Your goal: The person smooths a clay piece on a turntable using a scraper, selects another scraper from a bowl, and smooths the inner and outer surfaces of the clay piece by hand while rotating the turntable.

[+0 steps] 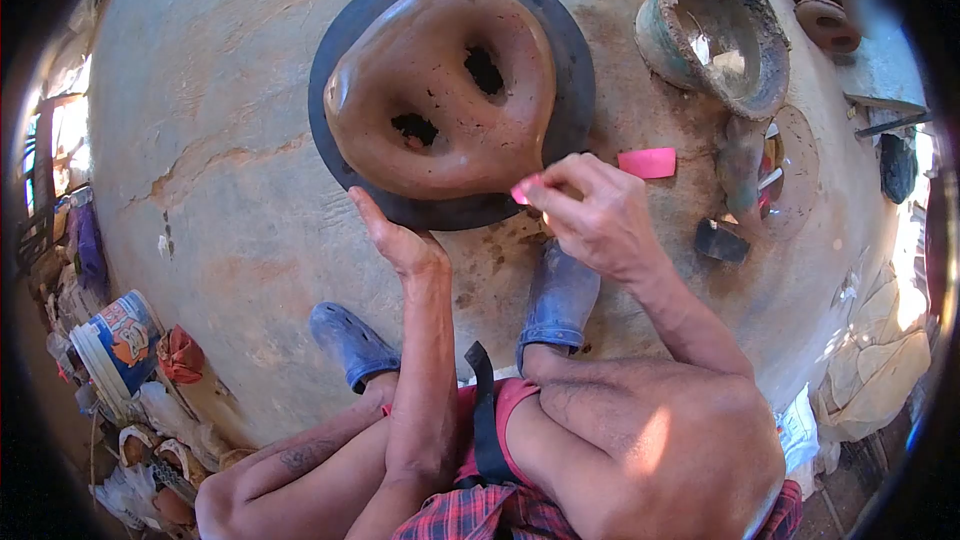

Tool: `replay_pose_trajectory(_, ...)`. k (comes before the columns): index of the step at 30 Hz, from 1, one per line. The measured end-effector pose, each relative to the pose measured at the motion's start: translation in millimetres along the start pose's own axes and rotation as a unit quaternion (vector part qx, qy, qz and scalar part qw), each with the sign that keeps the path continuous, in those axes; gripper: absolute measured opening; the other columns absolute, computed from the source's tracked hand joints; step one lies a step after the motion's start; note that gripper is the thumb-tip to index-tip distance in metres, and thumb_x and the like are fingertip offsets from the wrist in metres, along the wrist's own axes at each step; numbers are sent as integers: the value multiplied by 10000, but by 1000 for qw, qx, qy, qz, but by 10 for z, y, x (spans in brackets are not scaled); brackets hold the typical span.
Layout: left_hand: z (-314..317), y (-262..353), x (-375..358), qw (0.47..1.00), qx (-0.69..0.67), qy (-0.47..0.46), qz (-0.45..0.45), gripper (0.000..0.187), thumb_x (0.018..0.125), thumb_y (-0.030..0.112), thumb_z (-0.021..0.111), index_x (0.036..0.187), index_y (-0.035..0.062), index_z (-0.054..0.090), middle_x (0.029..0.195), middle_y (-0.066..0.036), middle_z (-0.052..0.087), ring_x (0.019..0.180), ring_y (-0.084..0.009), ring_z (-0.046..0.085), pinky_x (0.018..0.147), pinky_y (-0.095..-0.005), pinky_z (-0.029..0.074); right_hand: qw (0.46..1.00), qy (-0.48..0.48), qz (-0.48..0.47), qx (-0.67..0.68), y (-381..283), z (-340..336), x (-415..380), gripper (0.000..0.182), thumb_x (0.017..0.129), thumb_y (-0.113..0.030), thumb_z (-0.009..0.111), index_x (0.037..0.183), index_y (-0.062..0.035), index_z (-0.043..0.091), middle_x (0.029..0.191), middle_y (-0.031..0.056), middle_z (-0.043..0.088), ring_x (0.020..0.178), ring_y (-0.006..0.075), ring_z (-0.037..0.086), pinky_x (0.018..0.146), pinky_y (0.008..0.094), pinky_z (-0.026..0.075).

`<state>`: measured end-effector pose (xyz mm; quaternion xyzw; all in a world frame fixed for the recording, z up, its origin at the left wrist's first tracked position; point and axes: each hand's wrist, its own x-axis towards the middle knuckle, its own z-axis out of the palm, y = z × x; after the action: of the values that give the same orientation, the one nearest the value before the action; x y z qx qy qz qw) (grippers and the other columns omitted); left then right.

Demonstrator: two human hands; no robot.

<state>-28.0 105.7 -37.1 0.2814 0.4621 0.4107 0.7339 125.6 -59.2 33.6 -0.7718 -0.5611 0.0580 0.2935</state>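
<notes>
The right hand [600, 205] has its thumb and fingers clamped on a small pink piece [524, 188], at the near right edge of a brown clay form [448, 90]. That form, with two ragged holes, lies just beyond these fingers on a dark disc [455, 216]. A pink strip [648, 163] lies just right of them, a dark block [722, 240] farther right. The left hand [405, 245] is by the disc's near edge, one digit raised; whether its fingers grip, I cannot tell

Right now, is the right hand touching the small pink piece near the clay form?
Touching. The head view shows the right hand pinching the small pink piece between thumb and fingers, at the clay form's lower edge.
</notes>
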Motion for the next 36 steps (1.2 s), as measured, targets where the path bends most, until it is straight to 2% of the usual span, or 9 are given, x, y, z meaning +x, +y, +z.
replay_pose_trajectory(3, -52, -41, 59, 1000, 11, 12, -5, 685, 1170, 525, 424, 1632, 20, 402, 1634, -142, 487, 1504, -285, 460, 1276, -435, 335, 997, -68, -29, -25, 183, -233, 13, 122, 879, -116, 778, 993, -137, 815, 911, 50, 686, 812, 243, 698, 670, 362, 572)
replay_pose_trajectory(8, -171, -170, 147, 994, 91, 67, 9, 627, 1190, 441, 407, 1630, -4, 389, 1630, -158, 487, 1491, -292, 473, 1266, -433, 349, 969, 233, 58, -55, 619, -116, 637, 273, 885, -11, 750, 1122, -120, 829, 1004, 89, 755, 886, 290, 758, 772, 398, 625)
replay_pose_trajectory(12, -154, -137, 132, 991, 117, 69, 11, 582, 1194, 381, 420, 1626, -5, 382, 1673, -167, 445, 1520, -302, 451, 1294, -451, 321, 963, 265, 8, -52, 838, 51, 1082, 262, 907, -16, 752, 1132, -125, 828, 1003, 94, 754, 886, 301, 753, 770, 402, 624)
replay_pose_trajectory(15, -160, -121, 129, 992, 112, 50, 13, 571, 1195, 364, 421, 1625, -8, 374, 1668, -171, 450, 1518, -304, 454, 1295, -445, 322, 976, 213, -41, -35, 841, 133, 1061, 258, 913, -20, 758, 1135, -130, 829, 1016, 96, 756, 892, 305, 752, 771, 404, 624)
replay_pose_trajectory(21, -152, -181, 119, 989, 125, 65, 32, 552, 1196, 378, 423, 1605, 8, 400, 1630, -170, 483, 1486, -300, 482, 1265, -451, 365, 983, 168, 75, -21, 408, 185, 469, 307, 867, 9, 759, 1130, -134, 828, 1003, 95, 730, 866, 280, 741, 741, 398, 621)
replay_pose_trajectory(27, -125, -167, 112, 987, 129, 88, 24, 565, 1199, 352, 432, 1617, -27, 393, 1606, -180, 508, 1435, -290, 523, 1225, -419, 396, 986, 134, 89, 38, 96, 243, 87, 354, 821, 38, 784, 1148, -95, 818, 1024, 92, 717, 861, 269, 740, 741, 391, 627)
replay_pose_trajectory(31, -110, -165, 120, 987, 132, 86, 37, 558, 1201, 346, 427, 1615, -26, 400, 1607, -182, 508, 1425, -289, 530, 1218, -421, 403, 994, 73, 22, 83, 183, 146, -83, 379, 824, 90, 770, 1148, -98, 829, 1071, 106, 729, 887, 253, 747, 716, 367, 632)
replay_pose_trajectory(34, -136, -129, 165, 988, 128, 74, 32, 556, 1201, 343, 426, 1619, -23, 399, 1612, -178, 505, 1426, -291, 531, 1220, -423, 402, 994, -35, -93, 34, 293, -43, -197, 129, 842, -75, 743, 955, -118, 788, 1028, 60, 726, 890, 239, 730, 718, 367, 626)
replay_pose_trajectory(36, -156, -113, 218, 987, 138, 70, 37, 552, 1200, 343, 429, 1614, -21, 407, 1608, -171, 512, 1429, -291, 532, 1224, -423, 399, 994, -69, -86, 28, 407, -195, -238, 123, 834, -64, 744, 934, -121, 787, 1011, 59, 732, 885, 234, 734, 717, 365, 626)
